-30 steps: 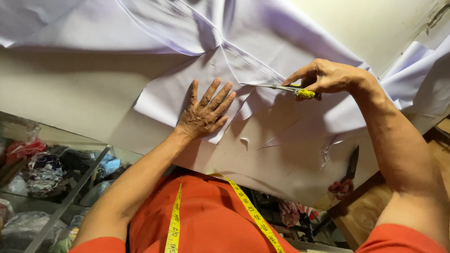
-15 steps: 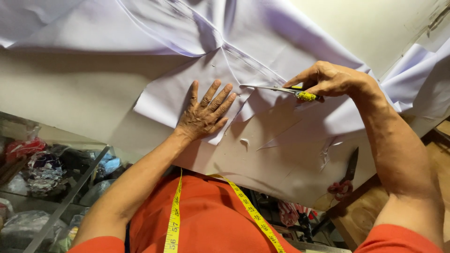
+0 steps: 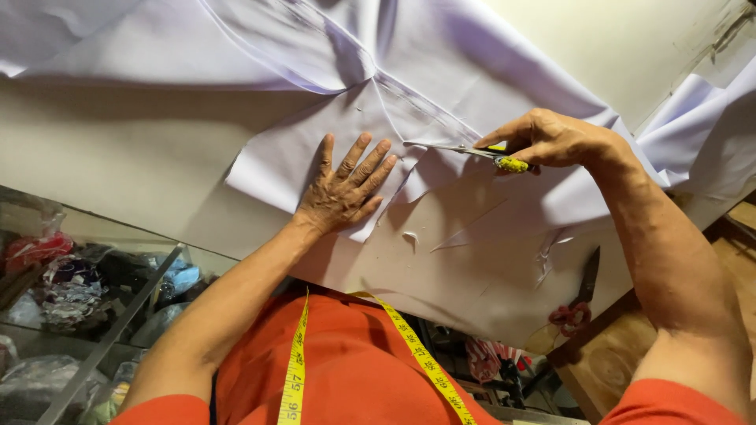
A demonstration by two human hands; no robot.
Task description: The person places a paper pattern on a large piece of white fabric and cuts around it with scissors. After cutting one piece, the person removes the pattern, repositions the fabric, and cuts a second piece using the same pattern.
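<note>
Right hand [image 3: 551, 140] grip clamped on scissors [image 3: 472, 153], left hand [image 3: 345, 189] flat, fingers apart, on white fabric [image 3: 488, 55]

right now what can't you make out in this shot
Head view only:
- Scissors: handles hidden inside the right hand; only blades and a yellow grip show.
- White cloth: far ends cut off by the top and right edges; the part under the left hand is covered.
- Tape measure: ends cut off by the bottom edge.
</note>
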